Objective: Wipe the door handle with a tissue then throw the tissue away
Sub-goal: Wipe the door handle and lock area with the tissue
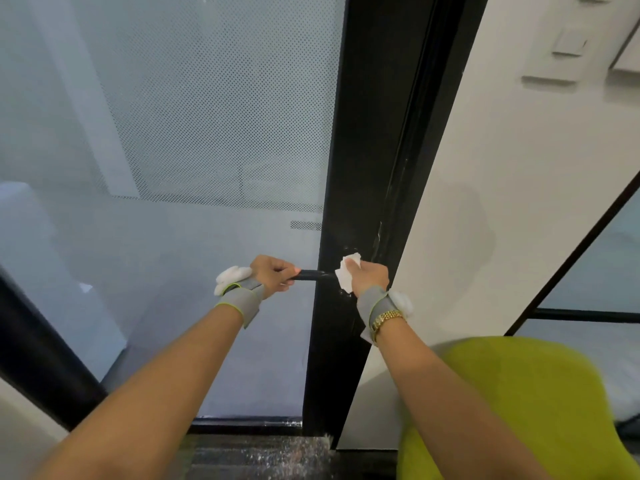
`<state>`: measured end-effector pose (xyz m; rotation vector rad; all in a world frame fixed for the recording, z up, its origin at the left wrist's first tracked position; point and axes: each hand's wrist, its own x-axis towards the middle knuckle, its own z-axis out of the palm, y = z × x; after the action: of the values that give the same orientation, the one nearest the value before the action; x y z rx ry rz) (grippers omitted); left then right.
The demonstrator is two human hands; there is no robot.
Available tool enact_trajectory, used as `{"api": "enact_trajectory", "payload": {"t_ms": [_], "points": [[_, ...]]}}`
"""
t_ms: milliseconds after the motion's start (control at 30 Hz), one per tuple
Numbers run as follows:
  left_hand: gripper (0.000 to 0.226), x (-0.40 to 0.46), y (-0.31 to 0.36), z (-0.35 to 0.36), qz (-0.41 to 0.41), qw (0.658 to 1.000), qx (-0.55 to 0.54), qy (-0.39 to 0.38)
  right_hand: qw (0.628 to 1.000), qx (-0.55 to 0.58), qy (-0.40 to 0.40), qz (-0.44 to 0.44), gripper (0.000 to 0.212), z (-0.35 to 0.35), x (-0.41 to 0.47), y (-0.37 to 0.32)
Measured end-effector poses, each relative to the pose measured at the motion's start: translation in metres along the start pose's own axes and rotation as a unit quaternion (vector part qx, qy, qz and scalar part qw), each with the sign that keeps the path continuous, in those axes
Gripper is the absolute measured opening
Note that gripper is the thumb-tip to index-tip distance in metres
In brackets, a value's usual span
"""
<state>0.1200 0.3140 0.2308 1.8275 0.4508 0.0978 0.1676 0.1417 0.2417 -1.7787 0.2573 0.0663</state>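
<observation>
Both forearms enter from the bottom edge, cut off below the elbows, and reach up and away toward a black door frame (349, 188). At far left a dark bar crosses the corner, and beyond it the frosted, dotted glass panel (194, 116) blurs whatever lies behind it; only vague pale shapes come through.

On the left, the left hand (272, 273) has its fingers curled around the free end of the black door handle (311, 274), knuckles up, wrist wrapped in a grey strap (242, 299) with a white pad on its outer side. Only a short stretch of the handle shows between the two hands.

Just to the right, the right hand (369, 276) pinches a crumpled white tissue (346, 273) and presses it where the handle meets the frame; its fingertips and that end of the handle are hidden behind tissue and hand. Its wrist carries a matching strap and a gold watch (386, 318).

Farther right stands a white wall (502, 188) with blurred switch plates near the top. A yellow-green chair (519, 410), smeared and cropped, fills the bottom right corner.
</observation>
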Motion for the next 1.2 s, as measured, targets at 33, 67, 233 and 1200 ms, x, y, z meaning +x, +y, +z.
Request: {"api": "enact_trajectory", "payload": {"t_ms": [33, 67, 233, 1200], "points": [[0.027, -0.001, -0.001, 0.000, 0.005, 1.000, -0.001, 0.001, 1.000, 0.000, 0.008, 0.012, 0.034, 0.003, 0.002, -0.001], [0.027, -0.002, -0.001, 0.000, 0.011, 1.000, -0.001, -0.001, 1.000, -0.002, 0.011, 0.021, 0.035, 0.005, 0.004, 0.000], [0.027, -0.003, 0.001, 0.000, 0.017, 1.000, 0.008, 0.003, 0.996, -0.003, -0.015, 0.093, 0.028, 0.004, 0.016, 0.013], [0.027, 0.004, -0.001, -0.002, 0.036, 0.993, 0.115, -0.019, 0.979, -0.197, -0.046, 0.010, 0.038, 0.005, 0.017, -0.003]]}}
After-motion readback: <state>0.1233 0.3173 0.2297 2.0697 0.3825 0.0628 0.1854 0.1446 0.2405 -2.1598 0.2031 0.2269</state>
